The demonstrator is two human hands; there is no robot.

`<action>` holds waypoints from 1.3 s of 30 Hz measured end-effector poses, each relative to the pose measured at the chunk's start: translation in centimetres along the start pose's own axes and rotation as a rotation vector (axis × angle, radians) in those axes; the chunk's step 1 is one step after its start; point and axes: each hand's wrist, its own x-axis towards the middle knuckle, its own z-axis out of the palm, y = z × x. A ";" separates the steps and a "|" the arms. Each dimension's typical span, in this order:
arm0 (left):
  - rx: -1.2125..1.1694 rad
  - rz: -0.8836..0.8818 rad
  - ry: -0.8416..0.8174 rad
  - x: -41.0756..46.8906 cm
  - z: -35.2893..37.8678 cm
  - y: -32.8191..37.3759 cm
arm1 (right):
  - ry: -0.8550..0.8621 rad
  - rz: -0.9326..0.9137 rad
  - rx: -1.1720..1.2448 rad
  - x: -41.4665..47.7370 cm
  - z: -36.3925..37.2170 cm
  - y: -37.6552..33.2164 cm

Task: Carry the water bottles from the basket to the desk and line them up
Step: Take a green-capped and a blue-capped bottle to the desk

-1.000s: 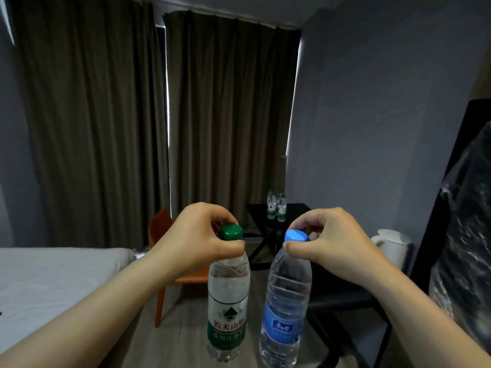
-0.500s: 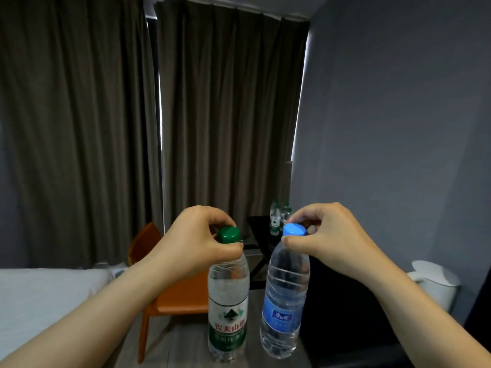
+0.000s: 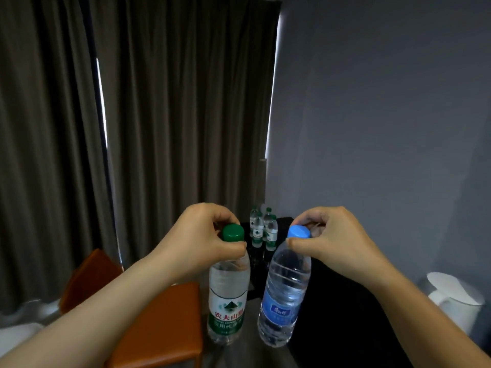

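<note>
Left hand [image 3: 198, 243] pinches green-capped ribbed clear bottle [image 3: 228, 296]; right hand [image 3: 329, 237] pinches blue-capped bottle [image 3: 285, 296]; glossy black desk [image 3: 332, 314] far right.

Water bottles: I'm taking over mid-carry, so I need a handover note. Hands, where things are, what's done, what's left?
The left hand grips the green-capped bottle by its neck; the right hand pinches the blue-capped bottle at its cap.
Both bottles hang in the air, short of the desk.
Done: a cluster of bottles stands at the desk's far end.
Left: set these two down in line. The basket is out of view.
</note>
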 end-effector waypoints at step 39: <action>-0.174 -0.022 -0.257 43.3 21.6 -33.0 | -0.005 0.261 -0.125 39.9 10.5 31.6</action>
